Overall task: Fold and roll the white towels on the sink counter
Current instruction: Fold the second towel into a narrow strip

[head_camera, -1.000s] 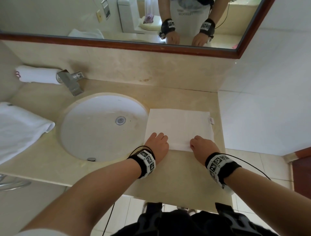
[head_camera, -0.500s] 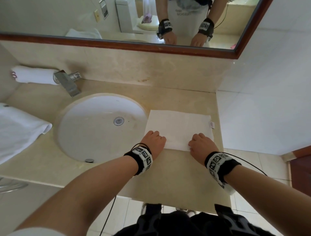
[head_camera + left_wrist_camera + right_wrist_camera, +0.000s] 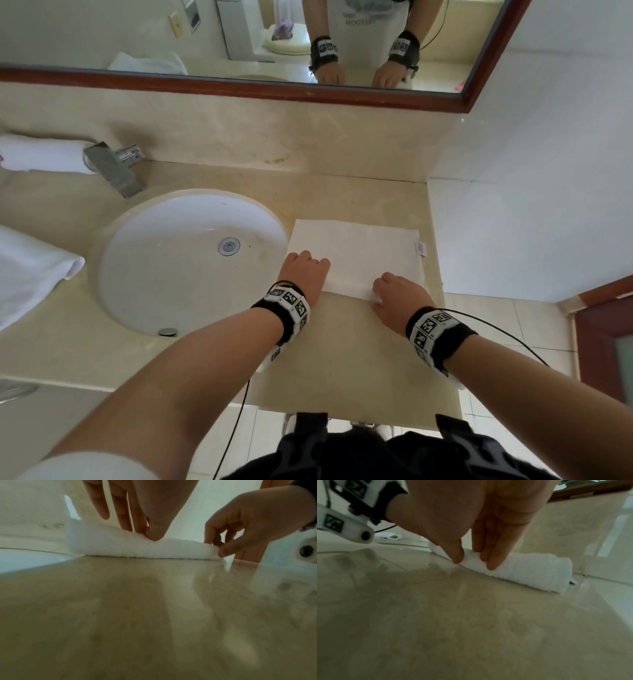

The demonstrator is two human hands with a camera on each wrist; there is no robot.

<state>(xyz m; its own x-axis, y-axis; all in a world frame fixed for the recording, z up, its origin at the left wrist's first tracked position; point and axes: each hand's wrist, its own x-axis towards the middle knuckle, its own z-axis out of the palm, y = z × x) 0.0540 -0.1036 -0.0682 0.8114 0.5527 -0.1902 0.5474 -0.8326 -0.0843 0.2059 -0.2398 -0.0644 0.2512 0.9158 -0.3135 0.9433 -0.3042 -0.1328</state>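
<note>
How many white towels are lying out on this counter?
3. One towel lies flat right of the sink, its near edge pinched by the left hand and right hand. A rolled towel sits behind the faucet. A folded towel lies at far left. More could be out of view.

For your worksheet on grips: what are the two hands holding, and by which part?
Both hold the towel by its near rolled edge: left hand towards its left end, right hand towards its right.

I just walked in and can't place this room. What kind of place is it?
A bathroom, likely a hotel's: an oval sink set in a stone counter, a wall mirror reflecting a toilet, and white towels being rolled.
</note>
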